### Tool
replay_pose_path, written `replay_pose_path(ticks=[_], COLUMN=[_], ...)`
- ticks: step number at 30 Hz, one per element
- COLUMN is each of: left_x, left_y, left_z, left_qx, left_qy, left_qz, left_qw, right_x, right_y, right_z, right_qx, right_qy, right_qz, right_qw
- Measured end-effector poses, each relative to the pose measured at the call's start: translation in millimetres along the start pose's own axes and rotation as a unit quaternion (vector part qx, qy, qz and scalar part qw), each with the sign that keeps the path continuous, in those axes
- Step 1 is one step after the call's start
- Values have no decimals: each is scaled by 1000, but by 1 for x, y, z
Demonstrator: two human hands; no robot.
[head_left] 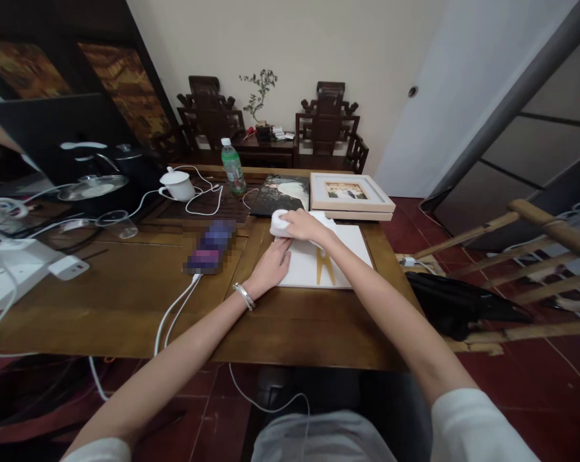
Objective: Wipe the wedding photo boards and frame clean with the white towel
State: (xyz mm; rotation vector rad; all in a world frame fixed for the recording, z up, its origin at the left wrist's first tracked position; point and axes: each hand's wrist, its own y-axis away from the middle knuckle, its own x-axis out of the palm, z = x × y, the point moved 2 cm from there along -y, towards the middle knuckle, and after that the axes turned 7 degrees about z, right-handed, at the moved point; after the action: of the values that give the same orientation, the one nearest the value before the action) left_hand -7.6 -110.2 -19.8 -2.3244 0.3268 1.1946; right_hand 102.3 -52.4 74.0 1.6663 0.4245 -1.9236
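Observation:
A white board [299,269] lies flat on the wooden table in front of me, with a yellow A-shaped piece [324,268] on it. My right hand [302,226] reaches over the board and grips a rounded white roll [279,222] at its far left corner; whether it is tape or paper I cannot tell. Just below the roll, my left hand [273,263] rests at the board's left edge, its fingers stretched out toward the roll. A silver bracelet is on the left wrist. My right forearm covers part of the board.
Behind the board are a dark photo panel [281,194] and a framed photo [352,194]. Left of my hands lie a blurred phone [210,247] with a white cable, a green-labelled bottle [233,167], a lidded white cup [178,185], a clear cup [118,224] and a power strip [15,269].

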Motion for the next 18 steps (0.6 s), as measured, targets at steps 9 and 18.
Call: replay_pose_path(ticks=[9, 18], left_x=[4, 5], left_y=[1, 2], left_z=[3, 4], left_qx=[-15, -13], left_qy=[1, 2], left_qz=[15, 14], left_qw=[1000, 1000], right_x=[-21, -5], right_y=[32, 115], right_z=[-59, -102], right_qx=[79, 80], right_qy=[-24, -27], right_qz=[23, -8], right_qw=[996, 996])
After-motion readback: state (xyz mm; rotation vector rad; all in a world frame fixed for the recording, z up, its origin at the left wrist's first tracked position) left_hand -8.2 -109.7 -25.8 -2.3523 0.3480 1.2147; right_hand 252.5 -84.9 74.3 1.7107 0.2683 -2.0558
